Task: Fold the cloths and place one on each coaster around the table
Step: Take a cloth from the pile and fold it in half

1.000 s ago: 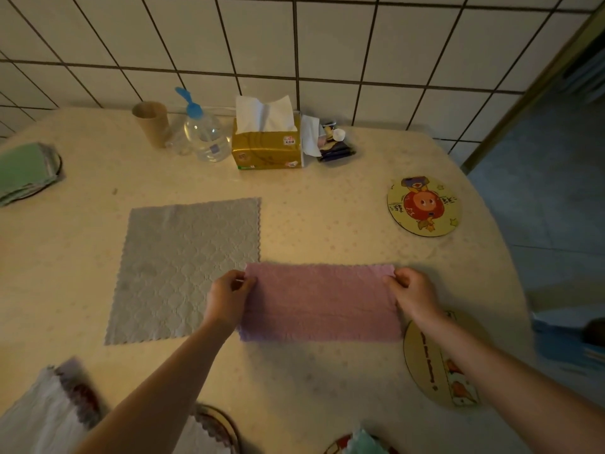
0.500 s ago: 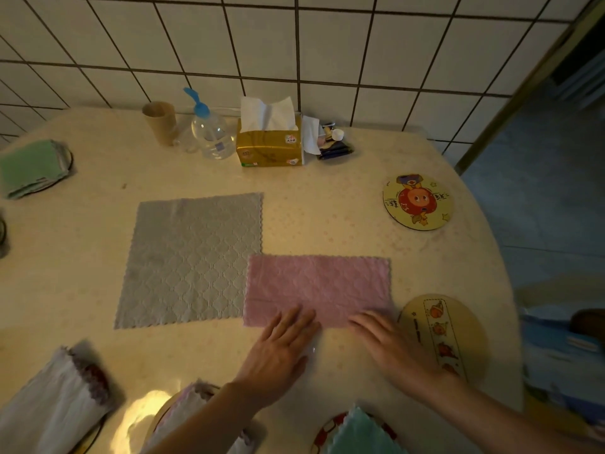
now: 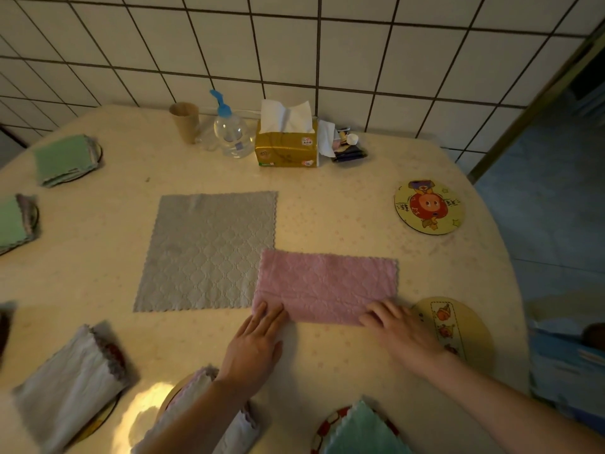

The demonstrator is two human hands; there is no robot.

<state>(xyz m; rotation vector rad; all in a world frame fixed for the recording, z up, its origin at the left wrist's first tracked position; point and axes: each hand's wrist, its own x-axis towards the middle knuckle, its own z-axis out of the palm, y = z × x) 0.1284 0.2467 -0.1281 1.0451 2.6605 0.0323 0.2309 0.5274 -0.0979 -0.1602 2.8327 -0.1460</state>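
Both hands flat, fingers straight: left hand (image 3: 253,344) and right hand (image 3: 397,329) press the near edge of the folded pink cloth (image 3: 327,285) mid-table. Grey cloth (image 3: 209,250) lies unfolded, touching its left side; bare coaster (image 3: 458,326) just beside right hand, another (image 3: 429,206) farther back.

The table (image 3: 327,204) is a rounded cream one pushed up against a tiled wall. Along the far edge sit a paper cup (image 3: 185,121), a clear pump bottle (image 3: 229,134), a gold tissue box (image 3: 287,147) and some small clutter (image 3: 347,147). Mid-table lies a flat grey cloth (image 3: 206,250), with a folded pink cloth (image 3: 327,285) overlapping its near right corner. Toward the right edge are two bare coasters: a cartoon coaster (image 3: 429,207) and a plain coaster (image 3: 458,329). The left edge has two folded green cloths (image 3: 64,158) (image 3: 13,222) on coasters. Along the near edge, a grey folded cloth (image 3: 65,385), a pinkish cloth (image 3: 193,391) and a mint cloth (image 3: 360,430) sit on coasters too.
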